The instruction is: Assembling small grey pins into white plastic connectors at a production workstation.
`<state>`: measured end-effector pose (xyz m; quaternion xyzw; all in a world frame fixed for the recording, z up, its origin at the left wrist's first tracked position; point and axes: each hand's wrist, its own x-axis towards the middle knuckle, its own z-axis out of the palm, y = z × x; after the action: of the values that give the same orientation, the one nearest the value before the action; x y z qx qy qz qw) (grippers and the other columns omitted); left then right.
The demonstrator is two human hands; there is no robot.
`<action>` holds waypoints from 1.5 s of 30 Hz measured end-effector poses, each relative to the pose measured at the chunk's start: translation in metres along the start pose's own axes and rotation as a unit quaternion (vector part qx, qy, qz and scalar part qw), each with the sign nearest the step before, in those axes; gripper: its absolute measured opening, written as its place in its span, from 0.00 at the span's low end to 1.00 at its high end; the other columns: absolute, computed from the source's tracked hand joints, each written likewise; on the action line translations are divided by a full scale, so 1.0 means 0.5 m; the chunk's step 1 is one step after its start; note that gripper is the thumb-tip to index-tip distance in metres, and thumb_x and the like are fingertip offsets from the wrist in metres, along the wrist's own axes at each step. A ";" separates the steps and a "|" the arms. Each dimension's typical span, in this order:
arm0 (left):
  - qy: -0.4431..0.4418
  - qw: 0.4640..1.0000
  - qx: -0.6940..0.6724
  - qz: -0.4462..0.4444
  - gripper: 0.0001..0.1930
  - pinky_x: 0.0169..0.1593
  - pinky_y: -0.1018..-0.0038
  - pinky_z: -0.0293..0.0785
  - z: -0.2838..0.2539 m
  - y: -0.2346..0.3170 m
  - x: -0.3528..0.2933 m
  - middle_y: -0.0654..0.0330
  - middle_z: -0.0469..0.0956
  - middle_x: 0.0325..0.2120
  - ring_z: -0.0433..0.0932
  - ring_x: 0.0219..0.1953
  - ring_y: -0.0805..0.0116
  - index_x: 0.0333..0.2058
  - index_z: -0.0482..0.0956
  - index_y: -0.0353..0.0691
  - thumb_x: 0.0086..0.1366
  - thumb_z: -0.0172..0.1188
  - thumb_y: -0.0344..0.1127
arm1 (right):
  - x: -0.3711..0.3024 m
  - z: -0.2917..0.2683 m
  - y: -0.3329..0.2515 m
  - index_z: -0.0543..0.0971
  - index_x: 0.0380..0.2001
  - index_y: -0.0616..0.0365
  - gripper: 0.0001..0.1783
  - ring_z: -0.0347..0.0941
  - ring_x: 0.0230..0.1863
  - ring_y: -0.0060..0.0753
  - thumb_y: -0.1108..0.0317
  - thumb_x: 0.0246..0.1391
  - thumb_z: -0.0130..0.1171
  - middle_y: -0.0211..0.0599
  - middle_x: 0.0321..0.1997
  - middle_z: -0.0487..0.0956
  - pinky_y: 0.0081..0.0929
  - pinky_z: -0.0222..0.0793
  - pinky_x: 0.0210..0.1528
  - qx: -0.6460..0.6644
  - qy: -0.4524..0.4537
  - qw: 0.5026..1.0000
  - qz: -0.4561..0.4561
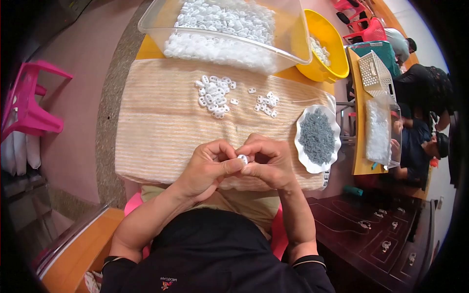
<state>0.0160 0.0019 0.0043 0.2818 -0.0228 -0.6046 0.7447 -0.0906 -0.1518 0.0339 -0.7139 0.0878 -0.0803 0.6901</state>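
Note:
Close to my body, over the front part of the striped cloth (156, 127), a small white oval plastic piece with holes (243, 159) sits between my fingertips. My left hand (211, 165) pinches it from the left with thumb and fingers. From the other side my right hand (269, 162) closes on the same piece; anything smaller between those fingers is hidden. Beyond my hands lie a larger pile of similar white pieces (213, 95) and a smaller group of them (266, 104). To the right, a white scalloped dish (305, 162) holds many small grey pieces (317, 136).
A clear plastic bin (288, 46) full of white pieces stands at the back, beside a yellow basin (337, 68). Pink stools (34, 105) are at the left. At the right, people work by another table (360, 141) with a white basket (375, 73).

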 end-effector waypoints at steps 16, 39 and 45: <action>0.048 0.999 -0.007 0.003 0.03 0.43 0.76 0.80 0.005 0.006 -0.001 0.53 0.79 0.41 0.80 0.37 0.72 0.35 0.76 0.38 0.66 0.58 0.31 | 0.058 -0.170 -0.099 0.77 0.44 0.71 0.15 0.77 0.33 0.22 0.74 0.53 0.61 0.35 0.32 0.80 0.19 0.74 0.37 -0.202 0.343 0.917 -0.027; 0.145 0.984 0.018 0.102 0.02 0.37 0.79 0.79 -0.009 0.012 0.005 0.59 0.80 0.34 0.78 0.31 0.78 0.34 0.77 0.39 0.64 0.59 0.29 | 0.064 -0.001 0.017 0.81 0.34 0.56 0.08 0.76 0.31 0.45 0.70 0.49 0.61 0.40 0.31 0.77 0.36 0.71 0.33 -0.486 0.055 0.872 -0.010; 0.145 0.984 0.019 0.098 0.02 0.37 0.79 0.79 -0.011 0.010 0.005 0.60 0.80 0.34 0.77 0.31 0.77 0.35 0.77 0.38 0.64 0.59 0.29 | 0.050 0.008 0.029 0.80 0.32 0.56 0.04 0.75 0.32 0.48 0.71 0.50 0.59 0.40 0.31 0.76 0.37 0.70 0.35 -0.471 0.075 0.879 -0.020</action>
<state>0.0233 0.0026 0.0012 0.3769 0.0464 -0.4808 0.7904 -0.0657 -0.1541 0.0189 -0.9480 0.1524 -0.0971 0.2619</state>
